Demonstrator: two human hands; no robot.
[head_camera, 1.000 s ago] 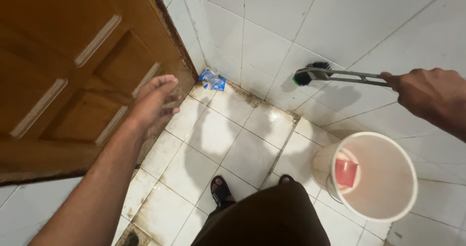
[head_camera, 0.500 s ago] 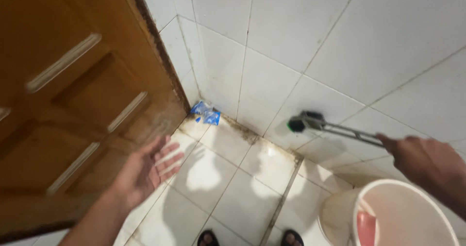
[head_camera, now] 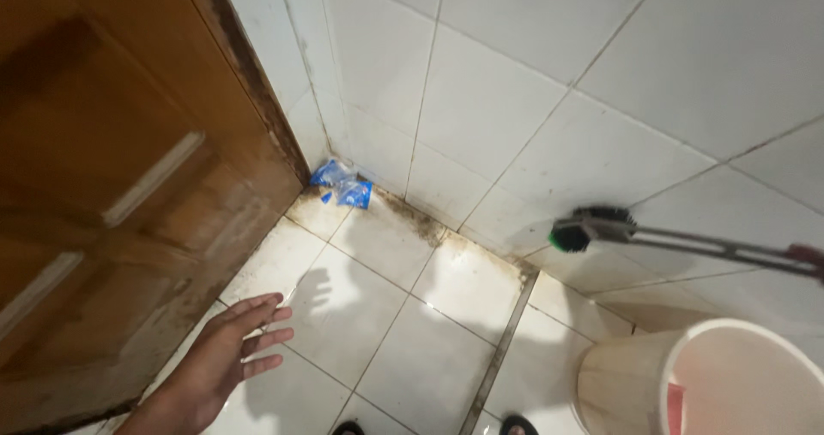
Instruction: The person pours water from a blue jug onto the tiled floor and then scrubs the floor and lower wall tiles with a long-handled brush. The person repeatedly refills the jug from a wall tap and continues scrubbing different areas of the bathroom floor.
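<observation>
Head view looks down into a tiled bathroom corner, and the left hand (head_camera: 219,366) at seven o'clock has its fingers (head_camera: 262,325) spread flat and loose, palm down, holding nothing and hovering above the floor tiles (head_camera: 403,315) just beside the wooden door (head_camera: 112,186). At three o'clock only a sliver of the right hand (head_camera: 811,259) shows at the frame edge, so how its fingers close cannot be told from here, though the grey handle of the long scrubbing brush (head_camera: 592,227) runs straight out from it. Outward along that handle, the dark bristled head with a green edge sits against the lowest row of the wall tiles (head_camera: 515,117), just above the stained grout line where wall meets floor. Brown grime runs along that joint from the brush toward eleven o'clock, where a crumpled blue plastic wrapper (head_camera: 342,184) lies in the corner by the door frame. At five o'clock a pale bucket (head_camera: 635,375) stands on the floor with something red inside it, near the brush head but apart from it. Judging by the dirt, scrubbing well here would mean keeping the bristles pressed flat into the joint, working in short strokes along the grout, and holding the free hand out for balance. Two sandalled toes (head_camera: 515,425) peek in at six o'clock
</observation>
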